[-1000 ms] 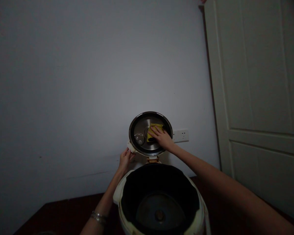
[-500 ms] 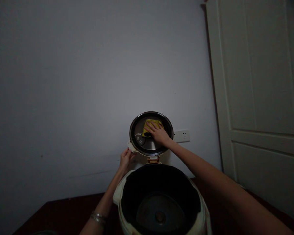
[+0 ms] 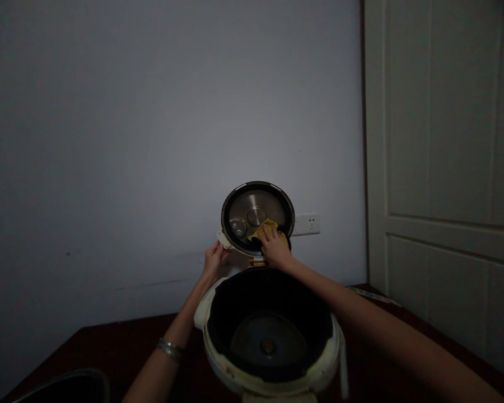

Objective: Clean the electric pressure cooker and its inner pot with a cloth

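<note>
A white electric pressure cooker [image 3: 231, 369] stands before me with its dark inside bare and a brownish round spot at the bottom. Its round lid [image 3: 273, 201] is raised on the hinge at the back, the metal inner face turned toward me. My left hand [image 3: 215, 258] grips the white tab at the lid's lower left edge. With my right hand [image 3: 276, 246] I press a yellow and black cloth [image 3: 269, 224] against the lower right part of the inner face; the fingers lie over the cloth.
Behind the lid rises a pale wall with a white socket plate [image 3: 308, 224]. The dark red table [image 3: 121, 341] carries the cooker. At the lower left the rim of a dark round vessel [image 3: 103, 380] shows. A white panelled door [image 3: 437, 168] stands at the right.
My right hand has moved the cloth down and slightly right, from the middle of the lid to its lower right, uncovering the centre disc. My left hand keeps hold of the tab. The view has shifted slightly.
</note>
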{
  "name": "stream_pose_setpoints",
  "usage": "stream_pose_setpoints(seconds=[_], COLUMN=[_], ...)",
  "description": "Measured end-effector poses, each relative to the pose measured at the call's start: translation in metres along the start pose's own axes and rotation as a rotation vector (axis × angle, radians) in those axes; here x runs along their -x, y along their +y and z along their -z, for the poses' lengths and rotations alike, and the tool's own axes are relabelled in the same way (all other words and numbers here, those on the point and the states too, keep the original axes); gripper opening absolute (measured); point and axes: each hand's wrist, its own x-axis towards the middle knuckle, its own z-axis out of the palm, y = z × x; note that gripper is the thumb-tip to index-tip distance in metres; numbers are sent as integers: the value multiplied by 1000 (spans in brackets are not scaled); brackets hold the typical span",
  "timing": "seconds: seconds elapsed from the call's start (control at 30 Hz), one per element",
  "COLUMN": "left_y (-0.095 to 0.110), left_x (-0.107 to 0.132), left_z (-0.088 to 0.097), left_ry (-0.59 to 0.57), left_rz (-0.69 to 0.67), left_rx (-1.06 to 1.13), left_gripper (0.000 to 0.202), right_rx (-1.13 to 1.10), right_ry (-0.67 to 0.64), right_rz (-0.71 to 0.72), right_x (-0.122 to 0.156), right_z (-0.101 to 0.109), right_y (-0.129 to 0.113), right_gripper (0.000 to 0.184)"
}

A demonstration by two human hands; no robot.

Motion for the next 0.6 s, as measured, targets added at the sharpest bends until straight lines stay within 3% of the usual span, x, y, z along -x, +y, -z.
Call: stream_pose_setpoints(seconds=[0.17,0.3,0.43,0.6], left_y=[-1,-1,1,1], left_x=[-1,-1,0,1], left_z=[1,0,-1,0], left_ry=[6,5,8,-1], left_rz=[-3,-3,6,8], left_rx=[-19,-11,-30,-34], left_gripper=[38,39,39,42], right_rx=[-79,-72,-23,4], right_ry=[-89,-73,30,110], right_rz=[273,457,520,499], right_x=[-1,-15,-18,-16], right_z=[3,3,-2,-7], right_y=[16,24,31,34], right_gripper=[49,47,47,51])
